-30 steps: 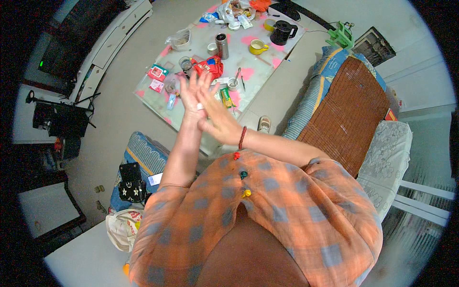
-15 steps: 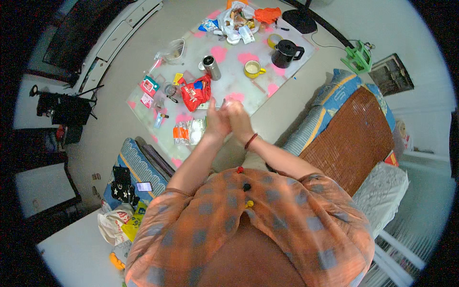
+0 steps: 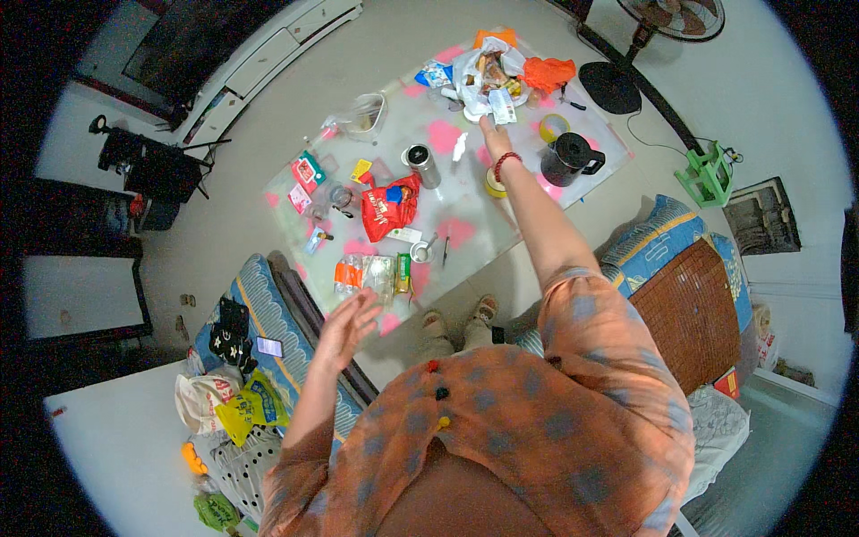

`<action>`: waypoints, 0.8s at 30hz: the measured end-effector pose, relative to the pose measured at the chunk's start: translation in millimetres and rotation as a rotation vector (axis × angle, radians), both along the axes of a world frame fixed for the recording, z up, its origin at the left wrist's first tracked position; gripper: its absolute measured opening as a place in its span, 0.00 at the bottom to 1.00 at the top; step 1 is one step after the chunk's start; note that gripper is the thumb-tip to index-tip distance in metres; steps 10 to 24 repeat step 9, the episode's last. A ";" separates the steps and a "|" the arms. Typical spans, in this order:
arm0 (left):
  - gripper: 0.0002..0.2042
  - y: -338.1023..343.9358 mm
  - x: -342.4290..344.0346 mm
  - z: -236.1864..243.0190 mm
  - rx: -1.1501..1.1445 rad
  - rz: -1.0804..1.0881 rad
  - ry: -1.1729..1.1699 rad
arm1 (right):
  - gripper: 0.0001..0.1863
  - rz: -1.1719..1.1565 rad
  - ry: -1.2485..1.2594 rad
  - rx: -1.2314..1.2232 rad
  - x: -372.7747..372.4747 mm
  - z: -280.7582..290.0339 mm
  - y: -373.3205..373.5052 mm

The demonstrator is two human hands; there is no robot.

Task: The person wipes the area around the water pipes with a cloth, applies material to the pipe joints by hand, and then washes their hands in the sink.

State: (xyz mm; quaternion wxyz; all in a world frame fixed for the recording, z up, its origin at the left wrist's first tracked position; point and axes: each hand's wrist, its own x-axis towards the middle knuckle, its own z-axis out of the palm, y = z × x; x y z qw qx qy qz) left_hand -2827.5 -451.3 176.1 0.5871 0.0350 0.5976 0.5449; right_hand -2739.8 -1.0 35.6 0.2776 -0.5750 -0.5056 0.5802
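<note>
My right hand (image 3: pixel 496 139) reaches far over the table, fingers stretched out, close to a white plastic bag (image 3: pixel 465 72) filled with scraps. A small crumpled white tissue (image 3: pixel 459 146) shows just left of that hand, apart from it; whether it lies on the table or is in the air I cannot tell. Below my right wrist, a yellow cup (image 3: pixel 495 184) is partly covered. My left hand (image 3: pixel 349 327) hovers by the table's near edge, empty with its fingers apart. Closest to it are an orange-and-clear packet (image 3: pixel 349 275) and a green packet (image 3: pixel 403 273).
On the table (image 3: pixel 483 210) stand a steel thermos (image 3: pixel 422 167), a red bag (image 3: pixel 390 208), a black jug (image 3: pixel 568 159) and a clear plastic tub (image 3: pixel 365 116). A fan (image 3: pixel 612 88) is beyond the far right corner. Cushioned seats (image 3: pixel 662 242) flank me.
My hands, together over the near table before, have separated. The right has gone far forward, the left back toward me. The white tissue now shows beside the right hand. The view has shifted.
</note>
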 end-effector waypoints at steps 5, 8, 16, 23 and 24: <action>0.22 -28.0 -39.3 83.5 0.259 0.020 0.426 | 0.24 0.500 0.164 0.008 59.1 121.4 -62.9; 0.22 -42.6 -67.5 156.6 0.614 0.096 0.913 | 0.15 0.570 0.248 0.627 101.0 269.4 -102.1; 0.21 -43.7 -66.3 194.7 0.696 0.149 1.223 | 0.14 0.532 0.270 0.830 116.5 323.8 -122.4; 0.21 -43.7 -66.3 194.7 0.696 0.149 1.223 | 0.14 0.532 0.270 0.830 116.5 323.8 -122.4; 0.21 -43.7 -66.3 194.7 0.696 0.149 1.223 | 0.14 0.532 0.270 0.830 116.5 323.8 -122.4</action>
